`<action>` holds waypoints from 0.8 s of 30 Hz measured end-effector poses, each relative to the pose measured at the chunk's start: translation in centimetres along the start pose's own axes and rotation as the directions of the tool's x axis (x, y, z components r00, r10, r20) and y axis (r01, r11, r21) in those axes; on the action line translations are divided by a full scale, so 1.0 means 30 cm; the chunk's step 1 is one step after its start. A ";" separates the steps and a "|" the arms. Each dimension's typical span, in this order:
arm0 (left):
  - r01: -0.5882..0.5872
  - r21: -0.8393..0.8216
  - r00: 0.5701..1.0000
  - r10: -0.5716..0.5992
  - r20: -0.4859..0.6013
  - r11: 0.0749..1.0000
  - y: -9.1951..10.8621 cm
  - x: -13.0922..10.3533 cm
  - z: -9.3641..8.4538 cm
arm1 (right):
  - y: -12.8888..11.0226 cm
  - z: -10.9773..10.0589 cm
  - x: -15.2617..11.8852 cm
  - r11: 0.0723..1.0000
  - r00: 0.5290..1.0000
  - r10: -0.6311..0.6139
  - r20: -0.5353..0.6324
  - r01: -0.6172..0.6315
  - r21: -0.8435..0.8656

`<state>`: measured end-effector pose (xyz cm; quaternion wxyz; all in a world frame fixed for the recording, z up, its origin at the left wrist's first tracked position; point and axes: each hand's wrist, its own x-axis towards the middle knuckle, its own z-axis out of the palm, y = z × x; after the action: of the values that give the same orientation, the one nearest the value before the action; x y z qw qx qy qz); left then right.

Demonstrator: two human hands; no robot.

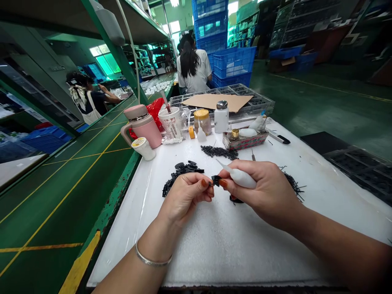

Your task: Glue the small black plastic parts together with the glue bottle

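Above the white work surface point(214, 245), my left hand point(185, 194) is closed in a pinch at the left side of a small black plastic part point(216, 180). The thumb and fingertip of my right hand point(269, 192) meet the part's other side. That same hand also grips a white squeeze bottle point(244, 179), its thin nozzle aimed up and left, away from the part. Behind my left hand lies a pile of black plastic pieces point(180, 170). Thin black pins point(294, 183) are heaped beyond my right wrist. Another dark piece point(235, 200) lies partly hidden beneath my right hand.
Small black bits point(219, 152) form a heap farther back. Behind them stand a pink mug point(147, 128), a plastic cup point(172, 124), a pump bottle point(221, 117) and a small box point(245, 141). A utility knife point(278, 136) lies right. Co-workers sit beyond, near blue crates point(234, 63).
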<state>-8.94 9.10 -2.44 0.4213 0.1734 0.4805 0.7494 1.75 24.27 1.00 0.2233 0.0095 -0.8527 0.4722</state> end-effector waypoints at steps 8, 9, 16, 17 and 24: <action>0.005 0.068 1.000 -0.003 -0.030 0.998 0.003 -0.002 0.001 | -0.003 -0.002 0.000 0.999 1.000 0.012 0.012 -0.011 -0.047; 0.006 0.073 0.999 -0.003 -0.034 0.997 0.004 -0.003 0.001 | -0.003 -0.002 0.000 0.998 1.000 0.015 0.013 -0.014 -0.055; 0.001 0.143 0.999 0.007 -0.051 0.990 0.008 -0.007 0.002 | 0.000 -0.001 0.003 0.998 1.000 0.008 0.019 -0.006 -0.064; -0.001 0.156 0.999 0.009 -0.050 0.988 0.008 -0.008 0.001 | 0.001 -0.001 0.003 0.998 1.000 0.005 0.019 -0.004 -0.063; -0.008 0.203 0.999 0.016 -0.041 0.979 0.007 -0.013 -0.003 | 0.004 0.000 0.003 0.997 0.999 0.000 0.033 0.003 -0.082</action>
<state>-8.89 8.70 -2.25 0.3865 0.2025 0.5623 0.7024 1.64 24.34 0.94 0.2099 0.0086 -0.8749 0.4364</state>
